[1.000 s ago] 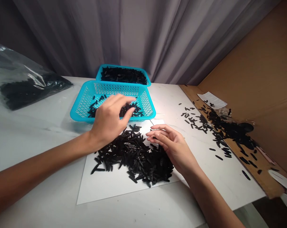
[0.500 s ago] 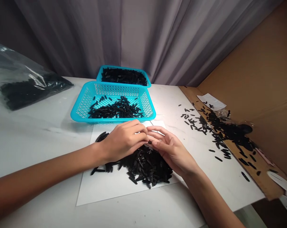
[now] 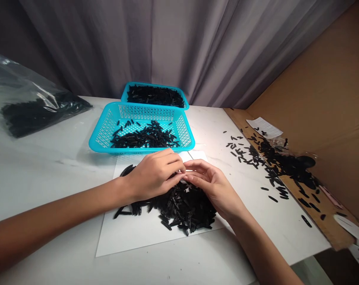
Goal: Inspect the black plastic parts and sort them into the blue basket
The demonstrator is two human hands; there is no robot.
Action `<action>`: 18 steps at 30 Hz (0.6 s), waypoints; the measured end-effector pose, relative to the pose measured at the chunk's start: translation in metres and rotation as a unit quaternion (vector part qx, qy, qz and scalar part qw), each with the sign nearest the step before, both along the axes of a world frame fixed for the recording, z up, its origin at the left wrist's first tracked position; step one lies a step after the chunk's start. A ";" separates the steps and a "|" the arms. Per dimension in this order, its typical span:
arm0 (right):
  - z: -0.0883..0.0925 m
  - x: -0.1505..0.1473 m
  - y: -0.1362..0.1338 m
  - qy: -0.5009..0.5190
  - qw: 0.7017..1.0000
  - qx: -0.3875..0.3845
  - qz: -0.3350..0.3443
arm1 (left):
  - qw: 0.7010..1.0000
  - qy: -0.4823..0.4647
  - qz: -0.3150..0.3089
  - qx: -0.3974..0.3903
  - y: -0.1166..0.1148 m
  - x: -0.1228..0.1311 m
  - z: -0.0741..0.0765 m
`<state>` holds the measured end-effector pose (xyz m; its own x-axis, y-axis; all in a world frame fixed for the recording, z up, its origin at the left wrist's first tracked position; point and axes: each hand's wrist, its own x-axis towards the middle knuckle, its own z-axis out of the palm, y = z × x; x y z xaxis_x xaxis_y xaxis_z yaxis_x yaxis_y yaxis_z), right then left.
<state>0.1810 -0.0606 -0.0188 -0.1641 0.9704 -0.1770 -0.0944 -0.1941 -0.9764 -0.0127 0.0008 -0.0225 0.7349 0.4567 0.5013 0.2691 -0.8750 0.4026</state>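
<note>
The white sheet lies toward six o'clock, the blue basket beyond it at eleven. On the sheet sits the heap of black pieces; the left hand hangs over it at eleven o'clock, the right hand at two, fingertips touching. I cannot tell whether they pinch a piece. A light pinch, low over the heap, should serve best against scattering.

The pieces are black, the nearer latticed basket turquoise, the sheet white, the curtain grey.
</note>
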 end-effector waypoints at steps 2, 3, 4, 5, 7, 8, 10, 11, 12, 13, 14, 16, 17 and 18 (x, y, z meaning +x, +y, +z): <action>0.000 0.001 0.000 -0.019 1.000 0.008 -0.010 | 0.999 0.031 -0.009 -0.014 0.000 -0.001 0.001; 0.000 0.001 0.001 -0.028 0.999 0.009 -0.015 | 0.998 0.056 -0.021 -0.023 0.001 -0.001 0.002; 0.000 0.001 0.001 -0.036 0.999 0.010 -0.020 | 0.995 0.084 -0.037 -0.031 0.001 -0.001 0.002; 0.000 0.001 0.001 -0.043 0.999 0.009 -0.025 | 0.992 0.111 -0.055 -0.037 0.002 -0.002 0.002; 0.001 0.001 0.001 -0.053 0.998 0.008 -0.029 | 0.986 0.143 -0.078 -0.045 0.002 -0.003 0.001; 0.001 0.000 0.001 -0.056 0.998 0.009 -0.029 | 0.984 0.148 -0.083 -0.048 0.002 -0.003 0.000; 0.001 0.000 0.001 -0.060 0.998 0.010 -0.029 | 0.984 0.147 -0.082 -0.054 0.002 -0.003 -0.001; 0.002 -0.001 0.001 -0.060 0.998 0.011 -0.029 | 0.985 0.143 -0.079 -0.054 0.001 -0.003 -0.001; 0.002 -0.001 0.001 -0.061 0.998 0.011 -0.028 | 0.986 0.138 -0.071 -0.054 0.001 -0.003 -0.001; 0.002 -0.001 0.001 -0.062 0.998 0.011 -0.027 | 0.988 0.130 -0.059 -0.055 0.001 -0.003 0.000; 0.002 -0.001 0.001 -0.064 0.998 0.012 -0.027 | 0.990 0.119 -0.044 -0.060 0.001 -0.003 0.000; 0.002 -0.001 0.001 -0.065 0.997 0.016 -0.026 | 0.993 0.088 -0.008 -0.079 0.002 -0.002 0.001; 0.001 0.000 0.001 -0.063 0.998 0.017 -0.025 | 0.994 0.070 0.004 -0.089 0.002 -0.002 0.001; 0.001 0.000 0.001 -0.061 0.998 0.017 -0.023 | 0.994 0.053 0.010 -0.094 0.002 -0.002 0.001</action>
<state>0.1809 -0.0598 -0.0178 -0.0988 0.9823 -0.1592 0.0172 -0.1583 -0.9872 -0.0143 0.0032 -0.0215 0.7689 0.5496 0.3267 0.3345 -0.7812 0.5272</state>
